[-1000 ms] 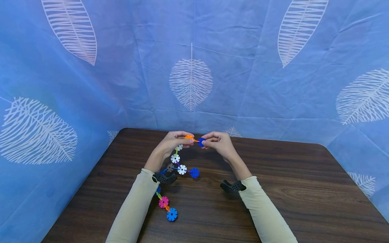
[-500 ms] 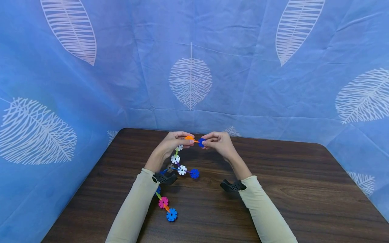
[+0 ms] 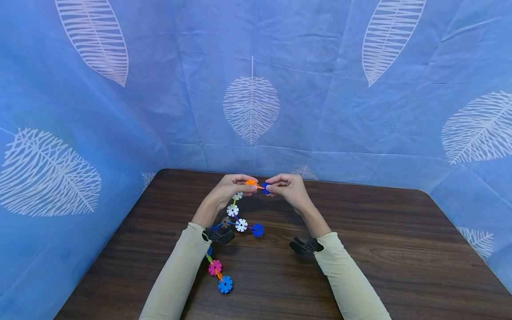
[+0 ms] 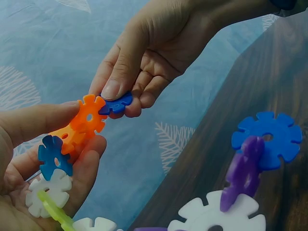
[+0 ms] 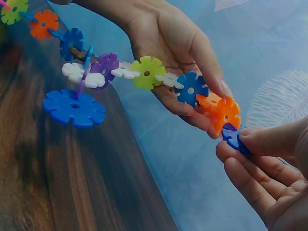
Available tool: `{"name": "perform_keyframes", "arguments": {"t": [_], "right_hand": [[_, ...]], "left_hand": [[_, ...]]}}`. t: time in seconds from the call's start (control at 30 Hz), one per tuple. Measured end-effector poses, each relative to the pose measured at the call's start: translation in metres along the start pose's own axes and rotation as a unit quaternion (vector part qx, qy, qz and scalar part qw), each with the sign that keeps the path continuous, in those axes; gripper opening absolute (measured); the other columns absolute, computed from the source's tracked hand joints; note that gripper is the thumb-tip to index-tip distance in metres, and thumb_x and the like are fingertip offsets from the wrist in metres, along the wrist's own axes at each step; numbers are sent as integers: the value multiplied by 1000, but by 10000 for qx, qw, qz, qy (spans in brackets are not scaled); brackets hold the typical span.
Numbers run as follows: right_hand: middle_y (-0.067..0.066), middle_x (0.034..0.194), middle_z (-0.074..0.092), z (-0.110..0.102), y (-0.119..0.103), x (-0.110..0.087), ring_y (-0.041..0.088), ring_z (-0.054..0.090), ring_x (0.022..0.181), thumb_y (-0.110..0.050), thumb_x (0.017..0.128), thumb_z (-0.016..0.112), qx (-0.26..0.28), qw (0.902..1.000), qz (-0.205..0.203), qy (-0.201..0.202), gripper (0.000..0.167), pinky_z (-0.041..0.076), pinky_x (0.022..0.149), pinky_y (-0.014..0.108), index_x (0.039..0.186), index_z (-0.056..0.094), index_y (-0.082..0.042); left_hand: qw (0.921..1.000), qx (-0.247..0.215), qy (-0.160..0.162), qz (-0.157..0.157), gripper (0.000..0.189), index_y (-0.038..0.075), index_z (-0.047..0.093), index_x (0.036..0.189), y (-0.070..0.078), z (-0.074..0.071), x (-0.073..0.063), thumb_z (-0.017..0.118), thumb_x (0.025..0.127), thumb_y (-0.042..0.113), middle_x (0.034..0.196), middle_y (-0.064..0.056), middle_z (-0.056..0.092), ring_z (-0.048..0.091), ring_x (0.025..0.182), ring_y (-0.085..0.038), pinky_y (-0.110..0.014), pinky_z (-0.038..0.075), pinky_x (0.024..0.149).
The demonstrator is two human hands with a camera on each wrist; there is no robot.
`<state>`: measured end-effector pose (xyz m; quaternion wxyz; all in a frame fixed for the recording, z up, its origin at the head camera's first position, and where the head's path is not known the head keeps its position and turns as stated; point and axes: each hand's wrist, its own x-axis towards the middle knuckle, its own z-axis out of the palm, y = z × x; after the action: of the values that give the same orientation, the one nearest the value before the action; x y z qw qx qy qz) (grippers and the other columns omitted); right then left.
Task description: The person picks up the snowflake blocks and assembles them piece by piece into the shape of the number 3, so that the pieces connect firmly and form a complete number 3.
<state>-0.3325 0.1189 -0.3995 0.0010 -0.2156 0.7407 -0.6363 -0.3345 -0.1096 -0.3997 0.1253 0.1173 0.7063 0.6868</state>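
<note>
My left hand pinches an orange snowflake disc between thumb and fingers. My right hand pinches a dark blue snowflake disc by thumb and forefinger. These two discs meet at their edges, the orange one edge-on to the blue. From the left hand hangs a chain of slotted discs: a blue disc, a white disc, then a lime disc and others. A side branch ends in a bright blue disc on a purple disc. My left forearm hides part of the chain.
The chain's near end, with a pink disc and a light blue disc, lies on the dark wooden table. Behind the table's far edge hangs a blue cloth with white leaf prints.
The hands keep their grips on the orange and blue discs. The left hand and the hanging chain have shifted very slightly to the right.
</note>
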Motion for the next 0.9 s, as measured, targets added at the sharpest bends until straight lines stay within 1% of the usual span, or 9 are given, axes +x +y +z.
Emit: {"name": "perform_keyframes", "arguments": {"t": [0.07, 0.2, 0.27, 0.4, 0.53, 0.6, 0.67, 0.77, 0.9], "right_hand": [[30, 96, 74, 0, 0, 0, 16, 75, 73, 1, 94, 70, 20, 10000, -7, 10, 21, 61, 81, 54, 110, 70, 15], [29, 96, 74, 0, 0, 0, 19, 76, 74, 2, 94, 70, 79, 10000, 26, 30, 20, 64, 75, 41, 109, 70, 15], [27, 95, 75, 1, 0, -1, 18, 76, 74, 2, 94, 70, 118, 9999, 46, 54, 20, 64, 74, 38, 109, 70, 14], [18, 91, 77, 3, -1, -1, 14, 75, 73, 0, 93, 71, 223, 9996, 76, 147, 21, 63, 78, 46, 109, 70, 14], [13, 89, 78, 6, 0, -1, 13, 75, 72, 0, 93, 71, 364, 9988, 66, 318, 22, 63, 77, 45, 110, 70, 15], [15, 90, 78, 7, 0, -1, 13, 75, 72, 0, 93, 71, 391, 9985, 42, 390, 23, 64, 75, 42, 110, 69, 16], [18, 92, 78, 9, 0, -1, 12, 75, 72, 0, 94, 70, 403, 9983, 31, 418, 24, 64, 74, 40, 111, 68, 16], [22, 94, 77, 9, 1, -1, 12, 75, 72, -1, 94, 70, 411, 9982, 117, 428, 24, 64, 72, 36, 112, 68, 15], [25, 97, 76, 9, 2, 0, 13, 75, 73, -4, 95, 70, 337, 9985, 280, 327, 25, 63, 70, 28, 114, 68, 13]], "left_hand": [[10000, -15, 16, -14, 33, -6, 67, 125, 0, 0, 0, 71, 94, 7, 98, -1, 76, 74, 89, -13, -39, 59, 97], [10000, -29, -10, -37, 34, -6, 66, 126, -2, -1, 2, 71, 95, 8, 100, -2, 76, 74, 90, -13, -35, 60, 94], [10000, -9, -3, -35, 35, -6, 66, 126, -2, -1, 2, 72, 95, 9, 101, -3, 76, 74, 93, -16, -34, 60, 93], [10000, -55, 57, -22, 37, -8, 65, 128, -2, -1, 3, 72, 95, 9, 101, -3, 76, 74, 98, -22, -37, 59, 96], [9998, -151, 123, 0, 38, -9, 63, 128, -2, 0, 3, 71, 95, 8, 101, -2, 74, 74, 96, -19, -48, 54, 104], [9997, -164, 157, 18, 35, -7, 65, 126, -1, 0, 3, 71, 95, 7, 102, -3, 74, 73, 92, -15, -52, 51, 107], [9997, -165, 182, 38, 33, -6, 66, 125, -2, 0, 4, 71, 95, 8, 103, -3, 73, 73, 91, -13, -53, 50, 108], [9997, -132, 194, 48, 34, -6, 65, 126, -2, -1, 5, 71, 95, 8, 105, -4, 74, 73, 90, -12, -51, 51, 107], [9997, -70, 214, 11, 37, -6, 65, 128, -1, -2, 4, 72, 95, 9, 105, -5, 74, 73, 91, -13, -47, 54, 104]]}}
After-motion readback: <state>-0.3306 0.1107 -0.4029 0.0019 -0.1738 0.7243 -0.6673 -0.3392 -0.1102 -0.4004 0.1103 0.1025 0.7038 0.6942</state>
